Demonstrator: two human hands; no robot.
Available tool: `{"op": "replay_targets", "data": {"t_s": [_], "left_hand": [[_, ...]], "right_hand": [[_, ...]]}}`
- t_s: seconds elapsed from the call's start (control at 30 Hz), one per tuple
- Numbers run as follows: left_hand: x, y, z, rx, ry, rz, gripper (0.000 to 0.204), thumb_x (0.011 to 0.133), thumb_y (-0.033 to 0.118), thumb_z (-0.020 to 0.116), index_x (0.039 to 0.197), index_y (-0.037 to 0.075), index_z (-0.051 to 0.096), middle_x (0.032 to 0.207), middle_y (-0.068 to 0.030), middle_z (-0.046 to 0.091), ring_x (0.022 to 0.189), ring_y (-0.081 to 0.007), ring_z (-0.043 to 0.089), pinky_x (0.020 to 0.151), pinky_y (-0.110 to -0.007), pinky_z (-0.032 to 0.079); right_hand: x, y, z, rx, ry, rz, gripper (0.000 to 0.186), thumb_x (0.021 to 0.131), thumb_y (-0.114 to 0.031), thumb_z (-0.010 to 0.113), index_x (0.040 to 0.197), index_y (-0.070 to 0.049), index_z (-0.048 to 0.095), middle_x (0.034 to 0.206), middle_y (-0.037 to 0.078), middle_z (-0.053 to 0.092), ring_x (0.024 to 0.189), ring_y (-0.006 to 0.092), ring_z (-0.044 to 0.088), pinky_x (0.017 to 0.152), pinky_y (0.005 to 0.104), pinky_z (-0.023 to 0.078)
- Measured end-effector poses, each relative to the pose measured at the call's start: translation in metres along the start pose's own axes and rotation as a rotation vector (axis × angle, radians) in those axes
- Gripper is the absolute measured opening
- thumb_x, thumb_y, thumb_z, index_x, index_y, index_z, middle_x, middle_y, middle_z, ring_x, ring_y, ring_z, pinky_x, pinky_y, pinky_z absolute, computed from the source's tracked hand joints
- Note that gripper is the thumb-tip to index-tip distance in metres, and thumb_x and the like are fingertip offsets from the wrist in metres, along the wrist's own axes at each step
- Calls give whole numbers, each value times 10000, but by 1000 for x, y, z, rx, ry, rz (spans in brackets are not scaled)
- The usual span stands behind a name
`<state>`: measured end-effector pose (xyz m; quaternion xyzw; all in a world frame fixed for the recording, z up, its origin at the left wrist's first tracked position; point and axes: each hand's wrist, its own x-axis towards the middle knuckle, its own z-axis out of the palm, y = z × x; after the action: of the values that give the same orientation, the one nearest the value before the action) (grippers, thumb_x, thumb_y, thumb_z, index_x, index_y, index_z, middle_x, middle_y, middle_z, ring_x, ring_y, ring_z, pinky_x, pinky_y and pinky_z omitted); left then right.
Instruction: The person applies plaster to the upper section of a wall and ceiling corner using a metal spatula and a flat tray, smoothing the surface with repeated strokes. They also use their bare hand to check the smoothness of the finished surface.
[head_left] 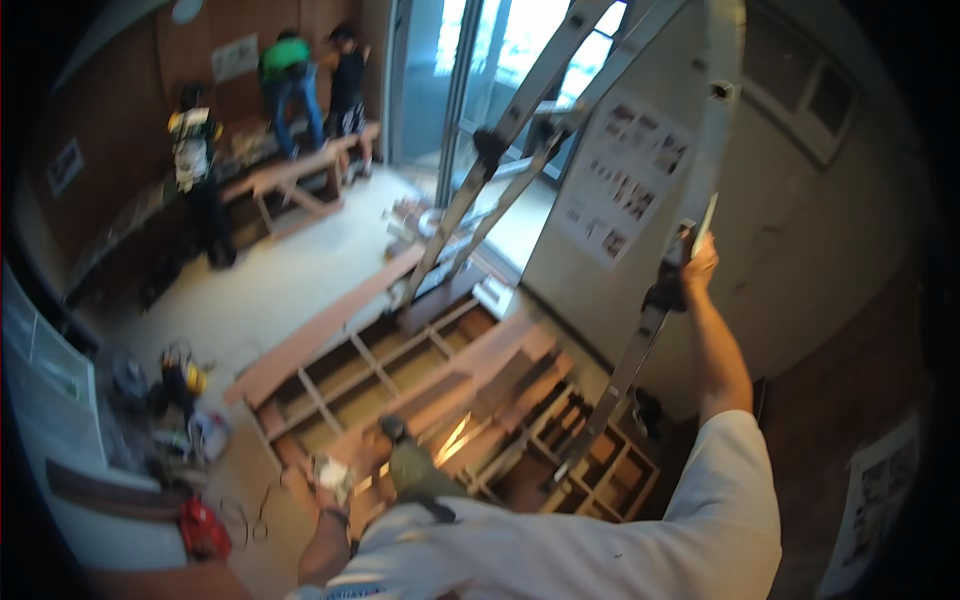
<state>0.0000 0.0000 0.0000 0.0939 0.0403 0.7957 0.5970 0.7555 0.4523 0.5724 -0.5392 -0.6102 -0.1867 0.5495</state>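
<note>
I look down from high up on an aluminium ladder (628,362). My right hand (697,264) is raised at the pale wall corner (712,130) and grips a thin flat pale tool (708,220) that points up along the corner's edge. My left hand (331,480) hangs low by my hip, closed around a small pale object; what it is cannot be made out. My white sleeve (725,480) fills the lower right. Below me, my green trouser leg and shoe (400,450) rest on the ladder.
An open wooden floor frame (370,375) with joists and loose planks lies below. Power tools and cables (185,380) and a red item (203,527) litter the left floor. Three people (290,85) work at a bench at the back left. Glass doors (470,70) stand behind.
</note>
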Motion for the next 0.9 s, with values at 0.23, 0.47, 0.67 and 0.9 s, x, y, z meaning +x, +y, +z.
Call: {"op": "replay_targets", "data": {"t_s": [0.23,0.47,0.67,0.9], "left_hand": [[-162,-20,92,395,1261,160,705,979,802,386,1351,253,626,1293,20,708,1090,-265,668,796,-464,537],[-191,28,137,434,1489,425,701,976,811,376,1295,243,635,1197,20,711,980,-243,667,757,-436,517],[-188,47,146,477,1488,439,679,992,791,377,1288,238,637,1191,23,711,975,-237,670,754,-428,514],[-56,45,143,499,1363,365,678,1001,766,396,1349,221,601,1199,6,715,982,-253,688,722,-427,529]], "right_hand": [[22,42,23,-168,-173,140,888,847,-828,580,1254,-47,694,1123,209,739,1115,372,684,930,447,500],[24,35,32,-95,-168,300,884,823,-768,683,1251,5,705,1113,172,752,1046,276,692,935,406,510],[10,47,28,-51,-163,304,750,881,-667,655,1213,5,699,1097,132,718,998,255,680,869,408,552],[-2,88,9,32,-123,446,730,891,-653,634,1219,-3,694,1106,137,710,1002,265,681,875,416,556]]}}
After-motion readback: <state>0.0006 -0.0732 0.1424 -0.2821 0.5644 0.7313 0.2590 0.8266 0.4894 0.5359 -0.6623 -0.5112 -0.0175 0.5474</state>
